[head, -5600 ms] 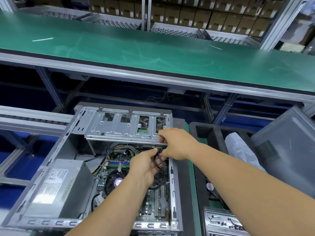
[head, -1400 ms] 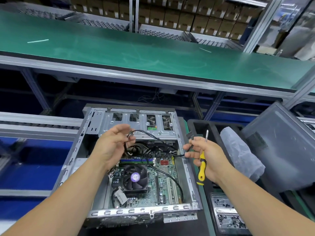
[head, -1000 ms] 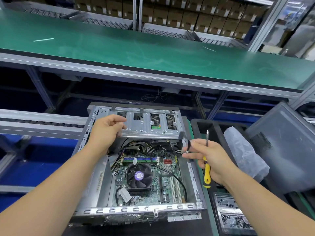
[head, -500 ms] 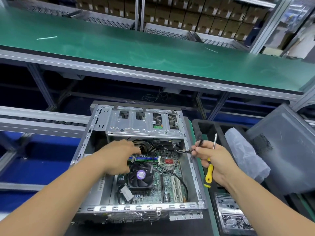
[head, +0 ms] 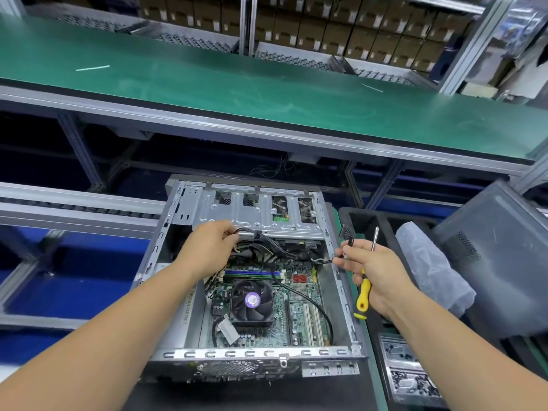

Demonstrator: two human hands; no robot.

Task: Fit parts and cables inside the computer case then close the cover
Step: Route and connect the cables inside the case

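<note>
An open grey computer case (head: pixel 341 292) lies flat in front of me, its motherboard and black CPU fan (head: pixel 252 301) exposed. The silver drive cage (head: pixel 255 212) spans its far end. My left hand (head: pixel 210 250) grips a bundle of black cables (head: pixel 267 241) just under the cage's front edge. My right hand (head: pixel 376 274) hovers over the case's right wall, pinching a thin black cable with a connector (head: pixel 345 235) between its fingertips while a yellow-handled screwdriver (head: pixel 365 292) is tucked in its palm, tip up. The grey side cover (head: pixel 504 256) leans at the right.
A black foam tray (head: pixel 364 221) beside the case holds a crumpled clear plastic bag (head: pixel 427 268). Small bags of screws (head: pixel 406 372) lie at the lower right. A green conveyor belt (head: pixel 267 93) runs across behind, with roller rails (head: pixel 74 203) to the left.
My left hand has lifted from beside the fan up to the drive cage edge and taken the cable bundle. My right hand still holds the thin cable and screwdriver, nearly in the same place.
</note>
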